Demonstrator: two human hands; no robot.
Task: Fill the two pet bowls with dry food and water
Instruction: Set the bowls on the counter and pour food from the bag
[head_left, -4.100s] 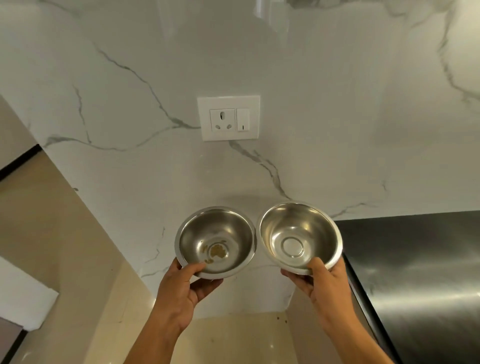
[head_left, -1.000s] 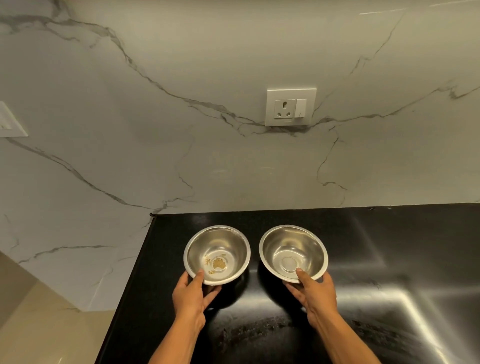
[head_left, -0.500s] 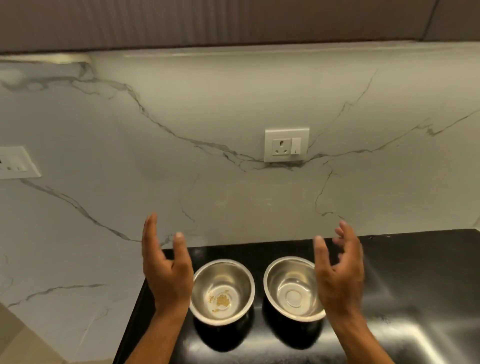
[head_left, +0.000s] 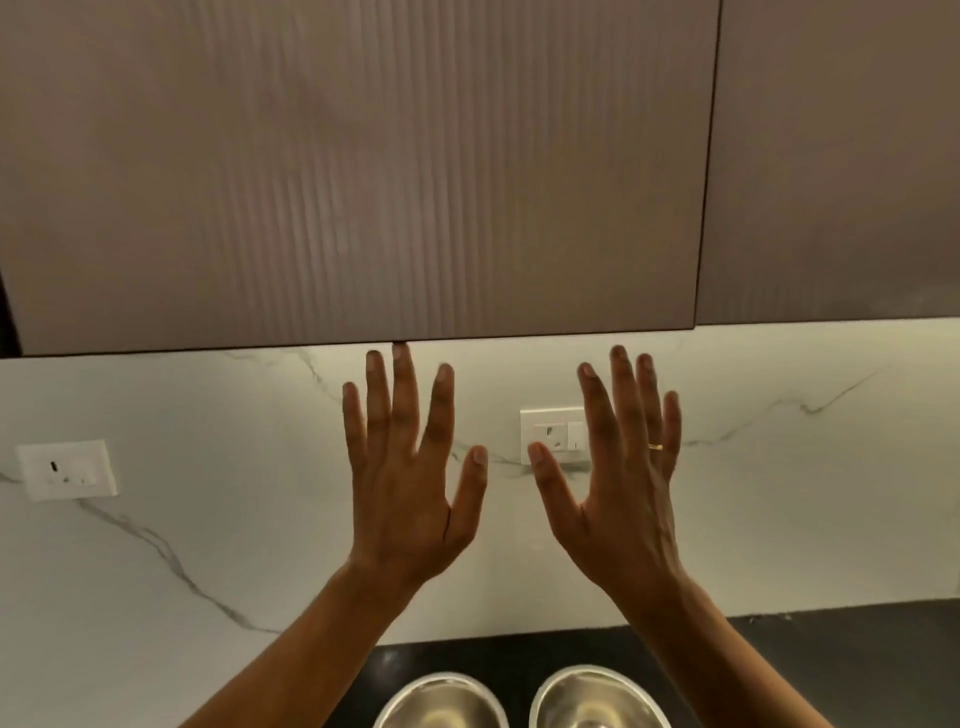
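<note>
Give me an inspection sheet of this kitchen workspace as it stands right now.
Surface: black counter, glossy, only its back strip in view.
Job's things: left bowl and right bowl, steel, side by side on the counter, cut off by the frame's bottom edge; contents cannot be judged. No food or water source seen.
Clutter: nothing seen.
Grips: left hand and right hand raised, fingers spread, empty, just below the cabinet door, which is shut.
Cables: nothing seen.
Surroundings: marble wall; two wall sockets, nothing plugged in.
</note>
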